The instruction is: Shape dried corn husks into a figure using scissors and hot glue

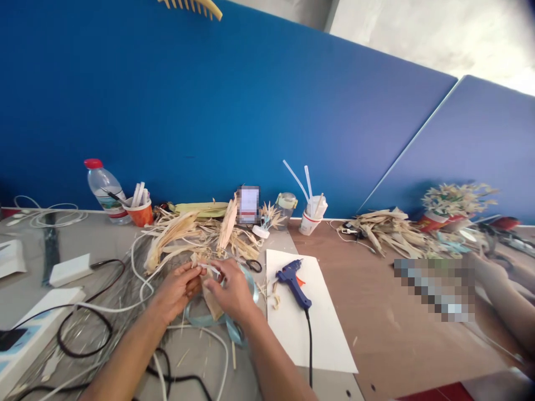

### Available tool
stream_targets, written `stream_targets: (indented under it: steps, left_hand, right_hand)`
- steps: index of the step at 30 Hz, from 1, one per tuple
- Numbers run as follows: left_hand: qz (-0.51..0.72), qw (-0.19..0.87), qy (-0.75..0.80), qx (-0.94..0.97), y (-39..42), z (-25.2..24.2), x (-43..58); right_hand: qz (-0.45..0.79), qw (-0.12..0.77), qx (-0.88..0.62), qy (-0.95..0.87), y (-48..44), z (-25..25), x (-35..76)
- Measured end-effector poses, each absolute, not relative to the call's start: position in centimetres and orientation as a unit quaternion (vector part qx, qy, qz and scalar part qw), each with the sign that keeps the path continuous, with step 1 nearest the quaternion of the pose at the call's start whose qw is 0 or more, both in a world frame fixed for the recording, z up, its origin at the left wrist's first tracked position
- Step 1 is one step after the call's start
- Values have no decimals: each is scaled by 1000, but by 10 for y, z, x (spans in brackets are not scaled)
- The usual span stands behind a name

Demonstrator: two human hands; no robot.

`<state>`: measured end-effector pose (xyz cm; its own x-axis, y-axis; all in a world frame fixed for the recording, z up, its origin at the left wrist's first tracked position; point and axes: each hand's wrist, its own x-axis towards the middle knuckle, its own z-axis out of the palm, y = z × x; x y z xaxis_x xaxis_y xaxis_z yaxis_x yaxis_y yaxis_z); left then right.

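Observation:
My left hand (181, 284) is closed, its thumb and fingers pinching a small pale piece that looks like dried corn husk. Close beside it, my right hand (232, 289) curls its fingers at the other end of the same pale strip (211, 269); the fingers hide much of it. A wider tan husk piece (212, 301) hangs below, between the hands. Light-blue ribbon (196, 320) lies in loops under and around my right hand. Black-handled scissors (253, 265) rest just beyond it. Behind both hands is a heap of dried corn husks (171, 236).
A blue glue gun (295, 281) lies on white paper (317, 340) at right. White and black cables cross the left, near a power strip (37, 340). Along the blue partition stand a water bottle (104, 192), an orange cup (141, 214) and a glue-stick cup (310, 223). Another person's arm (505, 301) is far right.

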<state>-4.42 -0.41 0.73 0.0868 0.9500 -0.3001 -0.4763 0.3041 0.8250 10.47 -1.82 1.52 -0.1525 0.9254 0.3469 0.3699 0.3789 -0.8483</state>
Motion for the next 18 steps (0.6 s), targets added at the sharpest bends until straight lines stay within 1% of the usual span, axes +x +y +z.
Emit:
stream_targets:
  steps: [3, 6, 9, 14, 18]
  left_hand:
    - [497, 697, 422, 300, -7, 10, -41]
    - [472, 719, 377, 343, -10, 10, -36]
    - [470, 731, 353, 347, -13, 10, -32]
    - [494, 751, 315, 304, -16, 16, -31]
    - [512, 744, 306, 300, -16, 20, -33]
  right_hand:
    - [336, 508, -461, -645, -19, 14, 97]
    - [387, 560, -482, -552, -15, 12, 98]
    - [434, 598, -489, -464, -11, 12, 104]
    - [468, 635, -481, -383, -6, 13, 111]
    - [478, 651, -458, -372, -5, 12, 112]
